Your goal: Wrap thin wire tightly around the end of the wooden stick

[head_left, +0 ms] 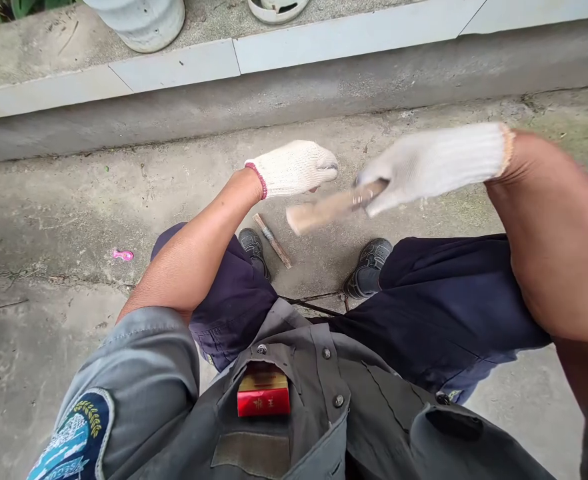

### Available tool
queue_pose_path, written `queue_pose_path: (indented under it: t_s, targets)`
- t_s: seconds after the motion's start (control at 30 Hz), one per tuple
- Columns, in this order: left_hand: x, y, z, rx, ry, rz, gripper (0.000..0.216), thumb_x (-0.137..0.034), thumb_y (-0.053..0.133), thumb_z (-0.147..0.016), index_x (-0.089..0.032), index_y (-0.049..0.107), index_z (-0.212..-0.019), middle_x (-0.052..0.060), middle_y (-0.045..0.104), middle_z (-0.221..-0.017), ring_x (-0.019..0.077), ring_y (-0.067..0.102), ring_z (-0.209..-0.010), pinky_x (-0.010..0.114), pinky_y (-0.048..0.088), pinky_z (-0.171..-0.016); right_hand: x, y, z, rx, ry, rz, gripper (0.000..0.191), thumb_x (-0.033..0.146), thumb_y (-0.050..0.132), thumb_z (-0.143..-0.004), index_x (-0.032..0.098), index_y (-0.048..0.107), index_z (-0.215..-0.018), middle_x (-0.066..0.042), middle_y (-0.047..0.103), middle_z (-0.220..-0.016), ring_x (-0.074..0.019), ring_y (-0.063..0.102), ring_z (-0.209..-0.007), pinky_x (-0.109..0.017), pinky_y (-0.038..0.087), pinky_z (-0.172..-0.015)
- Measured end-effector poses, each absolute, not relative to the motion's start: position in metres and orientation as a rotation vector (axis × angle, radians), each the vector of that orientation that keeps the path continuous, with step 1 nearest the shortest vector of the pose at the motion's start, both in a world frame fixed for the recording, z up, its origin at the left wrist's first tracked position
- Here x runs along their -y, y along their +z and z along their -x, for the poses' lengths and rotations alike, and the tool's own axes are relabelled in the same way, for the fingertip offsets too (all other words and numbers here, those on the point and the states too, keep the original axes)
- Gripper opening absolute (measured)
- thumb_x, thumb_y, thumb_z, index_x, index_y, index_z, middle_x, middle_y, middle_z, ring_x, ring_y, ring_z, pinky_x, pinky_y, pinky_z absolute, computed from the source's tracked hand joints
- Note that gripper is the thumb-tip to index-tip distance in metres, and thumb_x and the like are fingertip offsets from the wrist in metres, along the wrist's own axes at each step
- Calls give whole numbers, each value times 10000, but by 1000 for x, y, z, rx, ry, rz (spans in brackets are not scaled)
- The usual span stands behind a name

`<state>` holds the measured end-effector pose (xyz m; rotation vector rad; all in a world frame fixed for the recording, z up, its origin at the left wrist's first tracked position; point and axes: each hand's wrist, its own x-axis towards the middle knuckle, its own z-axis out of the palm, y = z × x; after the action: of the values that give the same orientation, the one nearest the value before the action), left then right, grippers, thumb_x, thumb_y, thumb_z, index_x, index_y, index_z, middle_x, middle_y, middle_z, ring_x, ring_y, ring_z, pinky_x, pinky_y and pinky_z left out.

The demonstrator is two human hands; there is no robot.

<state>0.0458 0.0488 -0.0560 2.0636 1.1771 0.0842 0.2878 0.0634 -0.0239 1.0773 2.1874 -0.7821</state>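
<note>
My right hand (424, 167), in a white knit glove, grips a blurred, pale brown length of wood (319, 212). A shiny band or wire shows on the wood near my fingers, and the wood slants down to the left. My left hand (294, 168), gloved with a red cuff, is held curled just left of it, apart from my right hand. A small brown bit peeks out beneath its fingers; what it holds, if anything, is hidden. On the concrete below lies a short wooden stick (279, 250) wound with wire (267, 233), beside my left shoe (252, 245).
A low tiled ledge (349, 41) runs across the far side, with a white bucket (147, 23) and a pale round dish (278, 12) on it. A small pink object (123, 255) lies on the concrete at left. A red box (263, 401) sits in my shirt pocket.
</note>
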Motion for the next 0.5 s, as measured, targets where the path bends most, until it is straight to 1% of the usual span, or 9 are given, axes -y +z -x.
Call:
queue_pose_path:
  t_s: [0.1,0.17,0.27,0.33,0.37,0.43,0.5]
  targets:
    - [-46,-51,-48,-1172,130,-1999,319,-432,566,-1004,-200,784,-1010,43,747,-828,195,697,-772,282,497,-743,-73,-10,-287,-2269,-601,-1602,488,696,711,-872,216,709,-964,-39,627,-758,-166,536,-680,-300,377,-652]
    - [-46,-47,-48,-1183,153,-1997,349,-434,517,-1042,-202,777,-1046,46,756,-861,191,702,-736,295,494,-723,-83,-9,-288,-2270,-426,-1796,472,660,677,-894,192,690,-949,-71,622,-757,-185,563,-707,-312,384,-677]
    - [-49,-45,-46,-1195,122,-2041,371,-414,472,-1061,-203,777,-1050,54,758,-871,212,714,-760,324,498,-740,-94,-17,-288,-2242,-187,-1823,446,577,562,-972,155,693,-1033,-148,668,-886,-263,656,-863,-351,436,-760]
    - [-50,-46,-44,-1206,89,-2075,393,-424,457,-1064,-212,786,-1030,64,760,-862,232,708,-811,342,503,-772,-96,-23,-287,-2171,-107,-1839,443,520,506,-1005,146,705,-1133,-190,686,-973,-325,694,-982,-388,483,-808]
    - [-51,-47,-43,-1216,82,-2096,401,-429,450,-1067,-217,788,-1021,69,760,-860,240,702,-832,349,502,-785,-95,-26,-285,-2119,-105,-1829,424,483,506,-1004,150,711,-1169,-198,690,-994,-348,703,-1016,-410,504,-825]
    - [-51,-49,-43,-1231,90,-2159,401,-423,447,-1067,-222,787,-1001,75,752,-854,254,695,-871,357,493,-805,-88,-30,-280,-2025,-115,-1727,353,384,539,-972,164,724,-1177,-194,693,-999,-364,708,-1027,-454,528,-840]
    - [-53,-50,-43,-1238,117,-2220,371,-395,466,-1056,-214,781,-977,79,730,-839,267,697,-921,354,483,-817,-78,-32,-274,-1986,-158,-1522,280,305,593,-921,171,743,-1117,-168,694,-957,-327,701,-962,-454,527,-836]
